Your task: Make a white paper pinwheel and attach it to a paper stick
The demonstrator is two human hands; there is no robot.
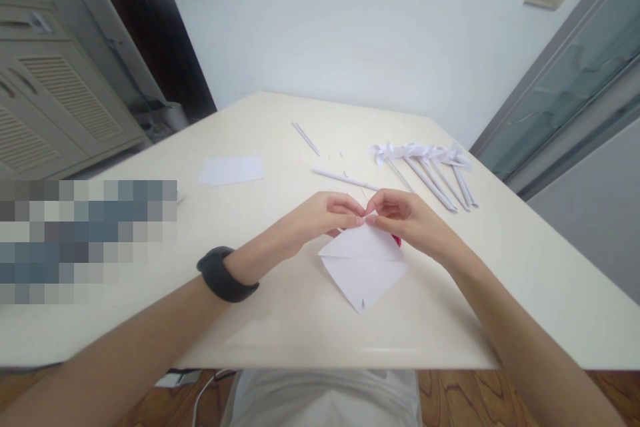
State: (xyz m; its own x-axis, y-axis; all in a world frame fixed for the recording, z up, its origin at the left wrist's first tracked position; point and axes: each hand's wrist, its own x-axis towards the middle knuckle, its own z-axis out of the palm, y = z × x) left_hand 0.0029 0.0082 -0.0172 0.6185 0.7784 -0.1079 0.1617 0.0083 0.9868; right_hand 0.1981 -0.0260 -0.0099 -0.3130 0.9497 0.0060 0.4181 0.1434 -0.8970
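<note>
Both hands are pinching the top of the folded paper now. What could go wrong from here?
1. The left hand and right hand grip only the top corner of the paper; its lower point lies free and could swing, skewing the fold.
2. A red thing sits half hidden under the right hand and could snag the paper.
3. A loose stick lies just beyond the hands and may get knocked away.

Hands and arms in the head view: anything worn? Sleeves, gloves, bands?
Both forearms are bare, with no sleeves in view and no gloves. The left hand has a wide black band round the wrist, plain, no visible markings. The right hand shows nothing worn; no rings can be made out.
</note>
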